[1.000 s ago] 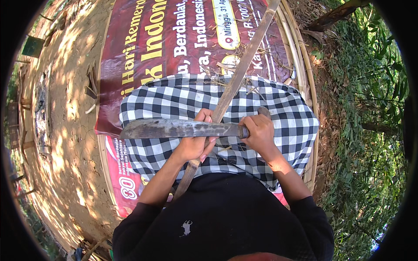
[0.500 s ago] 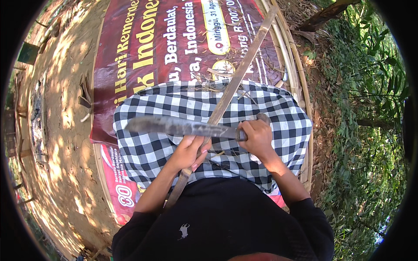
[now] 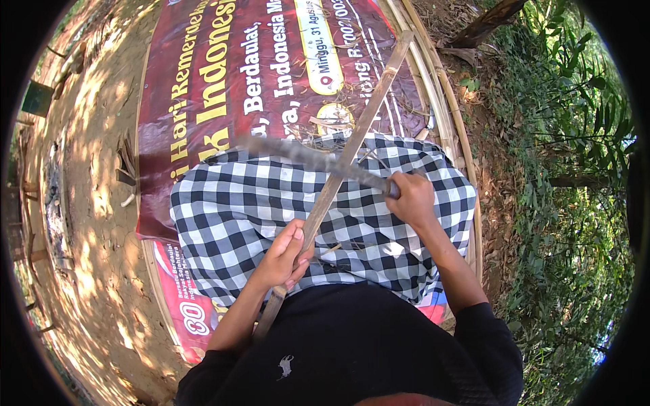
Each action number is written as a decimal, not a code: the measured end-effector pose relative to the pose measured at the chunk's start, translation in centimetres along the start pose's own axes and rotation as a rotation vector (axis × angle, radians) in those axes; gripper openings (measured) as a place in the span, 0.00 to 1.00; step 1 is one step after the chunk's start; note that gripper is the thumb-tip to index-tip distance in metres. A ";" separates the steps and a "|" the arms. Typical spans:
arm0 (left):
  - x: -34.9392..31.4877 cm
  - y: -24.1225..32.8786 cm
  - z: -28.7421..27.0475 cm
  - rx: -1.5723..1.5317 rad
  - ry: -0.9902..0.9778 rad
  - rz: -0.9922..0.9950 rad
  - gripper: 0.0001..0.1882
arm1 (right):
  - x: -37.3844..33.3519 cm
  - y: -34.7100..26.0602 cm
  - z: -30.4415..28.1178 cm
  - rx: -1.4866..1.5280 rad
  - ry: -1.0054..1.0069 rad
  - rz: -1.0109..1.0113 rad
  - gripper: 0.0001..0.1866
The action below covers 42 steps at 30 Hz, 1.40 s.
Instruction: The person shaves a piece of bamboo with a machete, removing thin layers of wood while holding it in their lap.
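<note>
A long flat strip of split bamboo point(image 3: 371, 111) runs slantwise from beside my left side up to the far right, across my lap. My left hand point(image 3: 286, 256) is wrapped round its lower part, thumb along the edge. In my right hand point(image 3: 410, 197) I grip the dark handle of a machete point(image 3: 338, 168). Its grey blade points left and lies across the strip, somewhat blurred by motion; whether it touches the wood I cannot tell. Under both hands, a black-and-white checked cloth point(image 3: 237, 210) covers my lap.
Beneath me lies a dark red printed banner point(image 3: 162, 135) with bits of plant litter on it. Bamboo poles point(image 3: 447, 108) edge it on the right. Bare earth point(image 3: 95, 223) stretches left, leafy green plants point(image 3: 562, 257) grow right, and a tree stump point(image 3: 487, 24) stands far right.
The machete and my right hand have moved away from me along the strip, the blade tilting further. My left hand has dropped slightly nearer, still holding the strip.
</note>
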<state>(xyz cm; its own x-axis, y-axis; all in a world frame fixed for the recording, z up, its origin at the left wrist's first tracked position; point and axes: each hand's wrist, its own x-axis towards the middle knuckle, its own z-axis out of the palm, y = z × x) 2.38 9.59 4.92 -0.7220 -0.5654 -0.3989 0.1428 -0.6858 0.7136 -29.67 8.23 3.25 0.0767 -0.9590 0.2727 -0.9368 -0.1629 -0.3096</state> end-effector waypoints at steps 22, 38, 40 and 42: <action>-1.3 -0.9 -0.3 0.270 0.065 0.023 0.15 | 5.7 10.6 -1.3 -0.122 0.170 0.757 0.13; 2.9 1.4 -0.3 0.452 0.104 0.107 0.21 | 0.8 -8.3 1.1 0.071 -0.001 -0.184 0.12; 3.0 0.6 -0.5 0.642 0.133 0.237 0.21 | 0.9 -8.5 0.7 0.061 -0.033 -0.188 0.13; 3.0 -0.2 -0.5 0.747 0.187 0.314 0.20 | 1.2 -8.2 0.6 0.067 -0.026 -0.226 0.13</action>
<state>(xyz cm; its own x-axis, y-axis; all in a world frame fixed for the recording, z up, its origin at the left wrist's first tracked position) 0.54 7.84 3.28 -0.5899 -0.7917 -0.1590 -0.2155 -0.0354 0.9759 -21.67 8.27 5.54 0.2910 -0.9020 0.3188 -0.8705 -0.3879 -0.3030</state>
